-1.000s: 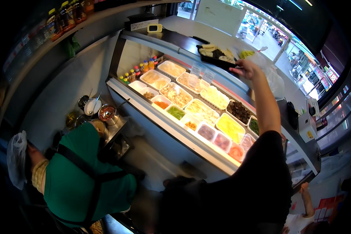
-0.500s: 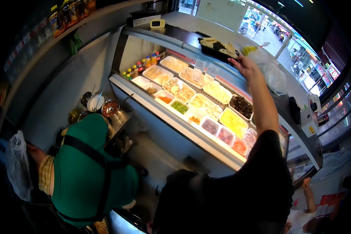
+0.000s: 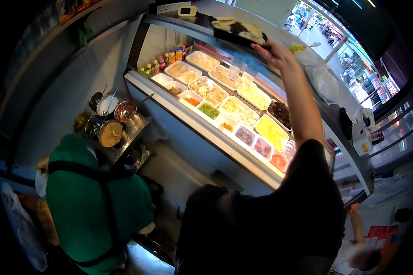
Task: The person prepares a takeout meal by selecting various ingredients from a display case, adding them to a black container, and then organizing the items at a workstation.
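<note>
My right hand, on the stretched-out right arm, grips the near right end of a shallow black tray. Pale slices and dark pieces of food fill the tray. It is held at the top far edge of a lit glass display case. Under the glass stand several white tubs of food, among them a yellow one, a green one and a dark brown one. My left hand does not show; my black clothing covers the lower middle.
A person in green with black straps bends at the left, beside pots of seasoning on a metal stand. A white plastic bag and a white boxy device sit on the counter at right. Another person's arm shows lower right.
My right hand has carried the black tray leftward and farther away along the case top. The person in green has shifted down and left, uncovering more pots. The whole view has shifted slightly.
</note>
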`<state>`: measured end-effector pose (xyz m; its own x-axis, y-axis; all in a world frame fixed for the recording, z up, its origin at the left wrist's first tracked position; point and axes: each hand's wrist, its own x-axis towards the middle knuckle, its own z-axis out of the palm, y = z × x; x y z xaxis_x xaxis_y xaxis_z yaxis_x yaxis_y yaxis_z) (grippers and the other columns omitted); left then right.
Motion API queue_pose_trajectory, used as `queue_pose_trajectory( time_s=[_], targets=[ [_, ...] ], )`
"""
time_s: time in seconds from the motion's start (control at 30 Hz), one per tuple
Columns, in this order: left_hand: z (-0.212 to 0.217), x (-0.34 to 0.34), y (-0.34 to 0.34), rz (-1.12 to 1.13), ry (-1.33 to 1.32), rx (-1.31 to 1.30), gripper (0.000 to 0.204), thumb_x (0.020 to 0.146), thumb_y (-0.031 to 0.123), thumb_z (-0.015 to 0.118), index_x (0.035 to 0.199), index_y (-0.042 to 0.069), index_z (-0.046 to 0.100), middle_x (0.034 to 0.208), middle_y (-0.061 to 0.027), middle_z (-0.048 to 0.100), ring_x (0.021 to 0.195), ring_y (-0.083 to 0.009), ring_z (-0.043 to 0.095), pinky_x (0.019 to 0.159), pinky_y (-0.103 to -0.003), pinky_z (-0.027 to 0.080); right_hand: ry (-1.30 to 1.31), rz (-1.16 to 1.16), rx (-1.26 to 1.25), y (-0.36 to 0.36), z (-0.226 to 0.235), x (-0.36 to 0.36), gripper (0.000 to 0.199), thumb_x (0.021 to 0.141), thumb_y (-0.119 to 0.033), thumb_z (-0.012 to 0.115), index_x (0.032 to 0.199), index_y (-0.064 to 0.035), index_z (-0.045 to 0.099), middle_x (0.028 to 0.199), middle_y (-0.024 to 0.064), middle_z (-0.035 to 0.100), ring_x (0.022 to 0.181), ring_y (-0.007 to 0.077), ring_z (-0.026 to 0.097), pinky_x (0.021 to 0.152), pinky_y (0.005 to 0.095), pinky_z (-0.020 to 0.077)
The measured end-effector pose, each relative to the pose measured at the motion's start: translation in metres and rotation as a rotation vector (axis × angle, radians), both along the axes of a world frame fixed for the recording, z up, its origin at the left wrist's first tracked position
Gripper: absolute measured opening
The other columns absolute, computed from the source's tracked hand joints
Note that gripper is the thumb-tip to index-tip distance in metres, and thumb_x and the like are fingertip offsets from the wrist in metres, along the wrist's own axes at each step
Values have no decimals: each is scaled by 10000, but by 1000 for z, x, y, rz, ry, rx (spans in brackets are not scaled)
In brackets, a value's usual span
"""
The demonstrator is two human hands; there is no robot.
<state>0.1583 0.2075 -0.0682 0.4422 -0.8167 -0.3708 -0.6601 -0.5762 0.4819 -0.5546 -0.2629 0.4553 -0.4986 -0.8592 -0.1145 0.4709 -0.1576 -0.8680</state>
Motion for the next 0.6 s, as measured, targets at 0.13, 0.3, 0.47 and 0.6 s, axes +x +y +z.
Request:
queue_pose_trajectory(
  time_s=[0.13,0.3,0.47,0.6],
  targets=[
    [-12,2,-2,41,-12,24,266,916,353,718,917,98,640,802,-107,606,741,-266,634,712,-406,544,-65,72,32,-31,-14,45,409,1040,26,458,1378,228,347,1367,429,486,1149,495,672,927,410,682],
    [-24,2,4,154,-28,68,267,916,345,711,897,92,626,780,-102,591,725,-255,624,705,-402,539,-61,334,0,-99,-51,145,436,995,62,467,1363,238,312,1340,406,515,1137,496,676,950,380,674],
    [-27,-5,27,375,-56,155,269,915,337,703,876,87,613,759,-97,575,708,-245,615,699,-398,535,51,531,-84,-157,-107,243,394,907,143,434,1298,182,463,1348,317,570,1250,473,615,1063,495,601],
    [-19,-26,34,556,-111,234,272,915,331,698,860,82,602,741,-92,563,695,-236,607,693,-395,532,-39,615,-9,-203,-161,272,318,970,73,472,1262,183,534,1264,303,663,1161,404,696,968,412,651]
  ],
)
